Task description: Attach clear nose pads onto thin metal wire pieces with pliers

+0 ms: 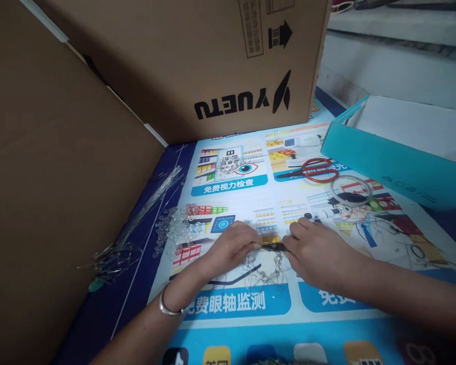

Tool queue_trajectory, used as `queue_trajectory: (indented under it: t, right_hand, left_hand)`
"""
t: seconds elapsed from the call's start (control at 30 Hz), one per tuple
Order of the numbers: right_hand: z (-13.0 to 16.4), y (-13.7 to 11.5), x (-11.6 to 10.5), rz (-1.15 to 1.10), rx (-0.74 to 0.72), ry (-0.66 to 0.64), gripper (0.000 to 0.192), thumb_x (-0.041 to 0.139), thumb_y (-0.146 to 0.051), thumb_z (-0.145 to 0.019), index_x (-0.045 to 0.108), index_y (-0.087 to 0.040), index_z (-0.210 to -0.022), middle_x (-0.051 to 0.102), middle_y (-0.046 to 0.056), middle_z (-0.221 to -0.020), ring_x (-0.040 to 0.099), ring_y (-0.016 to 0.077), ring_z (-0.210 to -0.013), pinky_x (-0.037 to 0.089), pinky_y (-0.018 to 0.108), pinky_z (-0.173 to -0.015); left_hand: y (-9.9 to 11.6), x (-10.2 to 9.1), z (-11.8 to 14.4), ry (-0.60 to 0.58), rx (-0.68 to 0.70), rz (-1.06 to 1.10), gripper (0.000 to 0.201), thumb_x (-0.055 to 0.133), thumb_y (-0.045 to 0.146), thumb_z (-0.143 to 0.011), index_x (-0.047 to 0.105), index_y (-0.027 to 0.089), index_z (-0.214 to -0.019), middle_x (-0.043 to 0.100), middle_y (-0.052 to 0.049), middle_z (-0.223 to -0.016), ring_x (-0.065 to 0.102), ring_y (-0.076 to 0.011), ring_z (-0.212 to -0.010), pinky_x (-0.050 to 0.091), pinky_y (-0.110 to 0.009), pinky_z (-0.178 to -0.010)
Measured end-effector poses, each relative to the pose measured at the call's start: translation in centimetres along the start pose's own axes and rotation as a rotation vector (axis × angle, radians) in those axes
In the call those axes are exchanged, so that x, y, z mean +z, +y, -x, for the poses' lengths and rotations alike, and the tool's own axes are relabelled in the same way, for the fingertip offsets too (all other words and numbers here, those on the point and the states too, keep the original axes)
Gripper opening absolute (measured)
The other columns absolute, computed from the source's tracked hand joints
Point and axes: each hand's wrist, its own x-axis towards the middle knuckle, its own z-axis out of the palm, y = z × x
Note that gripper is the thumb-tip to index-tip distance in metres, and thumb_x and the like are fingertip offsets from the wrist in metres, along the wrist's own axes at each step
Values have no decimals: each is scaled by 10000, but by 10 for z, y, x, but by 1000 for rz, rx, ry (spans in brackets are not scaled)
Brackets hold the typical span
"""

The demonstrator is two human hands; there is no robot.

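Note:
My left hand is closed in a pinch on a thin wire piece strung with clear beads, whose loops hang over the printed sheet. My right hand wraps around dark pliers. Their jaws point left and reach my left fingertips; the handles are hidden in my palm. Loose clear beads lie spread to the left of my left hand. Farther left is a bundle of straight thin wires, with a tangle of bent wire at its near end.
Red-handled scissors and a ring of coiled wire lie beyond my right hand. A teal box stands at right. Cardboard walls rise at the back and left. Small silvery bits lie on the printed sheet.

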Motion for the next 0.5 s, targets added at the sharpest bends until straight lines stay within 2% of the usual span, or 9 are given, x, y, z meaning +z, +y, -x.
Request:
queue_trajectory:
  t: [0.3, 0.5]
  right_hand:
    - [5, 15, -9, -86, -3, -42, 244, 423, -309, -863, 622, -169, -845, 549, 94, -851, 442, 234, -852, 309, 358, -725]
    - [9, 17, -2, -128, 7, -21, 249, 430, -330, -863, 619, -169, -863, 544, 92, -870, 434, 233, -875, 307, 357, -730]
  left_hand:
    - [11, -16, -10, -140, -58, -32, 157, 416, 223, -908, 570, 192, -905, 638, -33, -853, 557, -157, -834, 362, -330, -859]
    - [21, -13, -12, -119, -153, -84, 155, 415, 167, -892, 566, 198, -895, 627, -24, -840, 538, -162, -823, 371, -324, -831]
